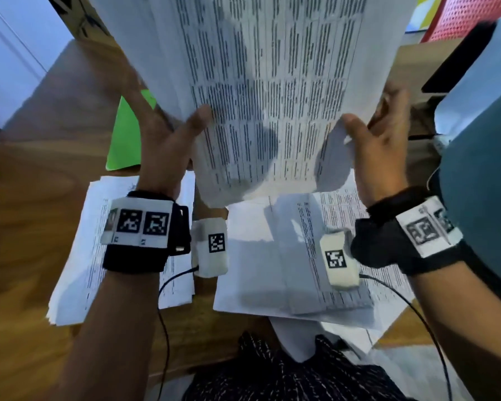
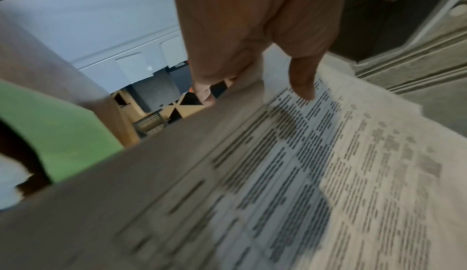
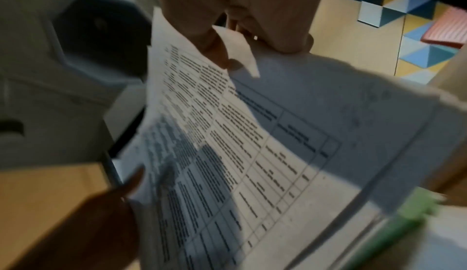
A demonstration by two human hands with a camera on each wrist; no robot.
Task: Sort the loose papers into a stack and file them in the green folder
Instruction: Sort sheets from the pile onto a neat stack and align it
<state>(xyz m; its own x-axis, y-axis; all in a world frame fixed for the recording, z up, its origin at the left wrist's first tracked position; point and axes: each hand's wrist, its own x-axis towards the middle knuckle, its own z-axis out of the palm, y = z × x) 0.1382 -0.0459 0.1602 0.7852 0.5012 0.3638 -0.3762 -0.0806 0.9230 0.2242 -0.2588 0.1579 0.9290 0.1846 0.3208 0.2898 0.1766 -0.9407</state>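
Both hands hold a bundle of printed papers (image 1: 261, 91) lifted above the wooden table. My left hand (image 1: 177, 137) grips its left edge, thumb on the printed face and fingers behind. On the opposite edge my right hand (image 1: 373, 134) grips the same way, thumb on top by a curled corner. The bundle (image 2: 303, 174) fills the left wrist view, and the thumb of my left hand (image 2: 302, 78) presses on it. In the right wrist view the papers (image 3: 240, 154) hang from my right hand (image 3: 227, 44). The green folder (image 1: 125, 134) lies on the table, behind my left hand.
More loose papers lie on the table (image 1: 41, 183): one pile (image 1: 84, 256) under my left wrist and a spread of sheets (image 1: 287, 261) under my right. A blue-grey chair back (image 1: 480, 175) stands at the right, a red mesh basket (image 1: 475, 15) at the back right.
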